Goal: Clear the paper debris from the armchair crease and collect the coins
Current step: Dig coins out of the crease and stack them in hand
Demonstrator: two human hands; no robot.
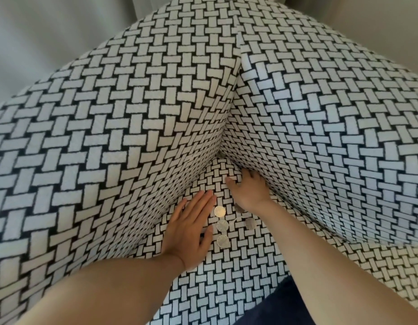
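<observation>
Several silver coins lie on the armchair seat [226, 273], which is covered in black-and-white basket-weave fabric. Three coins [222, 225] form a line beside my left hand [191, 228], which lies flat with straight fingers along the left side crease. Another coin [250, 223] sits to the right, and one coin [239, 208] is half hidden under my right wrist. My right hand [248, 187] reaches into the right crease, its fingertips tucked under the side cushion and hidden. One more coin [221, 155] is wedged deep in the back corner. I see no paper.
The chair's left side [86, 137] and right side [332, 127] rise steeply around the narrow seat. A dark blue fabric [280, 306] shows at the bottom edge. A pale curtain [39, 31] hangs behind the chair.
</observation>
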